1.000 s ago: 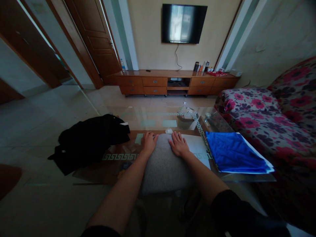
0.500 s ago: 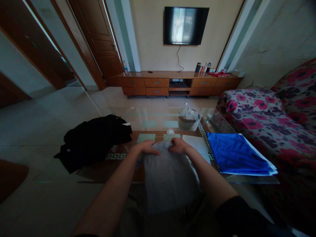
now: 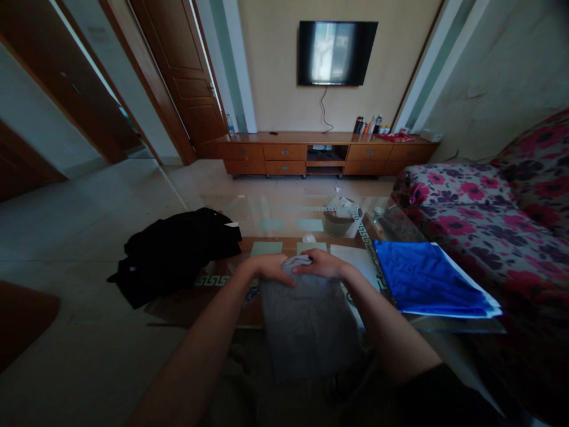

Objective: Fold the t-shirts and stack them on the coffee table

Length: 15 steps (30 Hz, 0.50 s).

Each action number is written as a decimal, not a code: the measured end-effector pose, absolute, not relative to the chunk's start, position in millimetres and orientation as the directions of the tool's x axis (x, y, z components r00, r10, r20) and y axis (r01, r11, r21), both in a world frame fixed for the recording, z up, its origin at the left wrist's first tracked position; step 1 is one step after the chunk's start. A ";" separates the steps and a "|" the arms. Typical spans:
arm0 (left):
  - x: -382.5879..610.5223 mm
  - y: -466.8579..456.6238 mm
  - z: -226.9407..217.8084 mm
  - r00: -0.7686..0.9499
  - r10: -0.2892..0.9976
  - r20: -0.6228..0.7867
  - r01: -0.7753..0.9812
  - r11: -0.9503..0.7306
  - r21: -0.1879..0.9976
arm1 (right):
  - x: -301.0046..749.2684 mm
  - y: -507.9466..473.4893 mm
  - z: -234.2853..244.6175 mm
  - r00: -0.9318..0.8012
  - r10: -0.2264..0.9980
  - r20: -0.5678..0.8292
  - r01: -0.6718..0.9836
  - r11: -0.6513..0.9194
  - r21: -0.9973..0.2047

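A grey garment (image 3: 306,320) lies over the near edge of a glass coffee table (image 3: 284,222) and hangs toward me. My left hand (image 3: 267,268) and my right hand (image 3: 320,264) are side by side at its far edge, fingers curled round the bunched cloth. Both hands grip the grey fabric, nearly touching each other.
A heap of black clothing (image 3: 178,249) lies on the table's left part. A folded blue cloth (image 3: 427,277) on white sheets sits at the right. A small bowl (image 3: 338,218) stands farther back. A floral sofa (image 3: 489,207) is on the right, a TV cabinet (image 3: 329,153) ahead.
My hands went from lying flat and apart on the grey garment to gripping its far edge, and have drawn closer together, bunching the cloth toward me.
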State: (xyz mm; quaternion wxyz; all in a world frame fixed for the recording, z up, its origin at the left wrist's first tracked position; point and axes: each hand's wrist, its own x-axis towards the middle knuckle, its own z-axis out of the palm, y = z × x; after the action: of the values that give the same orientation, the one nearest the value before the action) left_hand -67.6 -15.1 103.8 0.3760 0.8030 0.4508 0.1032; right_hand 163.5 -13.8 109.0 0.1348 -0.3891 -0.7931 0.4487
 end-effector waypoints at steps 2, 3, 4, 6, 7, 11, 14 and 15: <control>-68.9 -15.3 116.6 0.656 0.684 -0.320 0.606 -0.224 0.763 | 165.7 -17.3 117.7 -0.709 0.702 -0.070 0.405 0.323 -0.855; -71.0 -14.5 123.1 0.676 0.639 -0.368 0.595 -0.178 0.783 | 168.6 -19.0 123.1 -0.715 0.699 -0.038 0.375 0.336 -0.864; -73.7 -13.5 129.3 0.664 0.650 -0.371 0.588 -0.147 0.796 | 172.7 -20.5 128.9 -0.709 0.705 -0.012 0.360 0.348 -0.866; -79.2 -11.7 139.3 0.639 0.692 -0.334 0.562 -0.123 0.818 | 183.3 -23.4 141.0 -0.682 0.731 0.011 0.375 0.362 -0.853; -80.8 -11.5 142.7 0.642 0.705 -0.301 0.538 -0.134 0.832 | 189.0 -24.9 146.7 -0.668 0.744 0.005 0.399 0.364 -0.842; -71.9 -16.8 146.2 0.672 0.724 -0.155 0.451 -0.234 0.861 | 204.3 -33.1 163.0 -0.631 0.767 -0.116 0.558 0.345 -0.755; -53.9 -23.8 143.4 0.662 0.745 -0.083 0.379 -0.236 0.895 | 204.0 -42.0 169.5 -0.604 0.780 -0.167 0.621 0.328 -0.711; -48.5 -25.8 142.5 0.662 0.748 -0.050 0.332 -0.232 0.914 | 203.2 -44.9 171.6 -0.609 0.775 -0.171 0.620 0.331 -0.711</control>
State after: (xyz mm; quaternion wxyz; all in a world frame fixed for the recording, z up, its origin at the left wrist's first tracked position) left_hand -48.5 -25.8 142.5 0.5069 0.7577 0.3562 0.2051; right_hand 203.2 -44.9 171.6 0.0999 -0.4308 -0.8095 0.3861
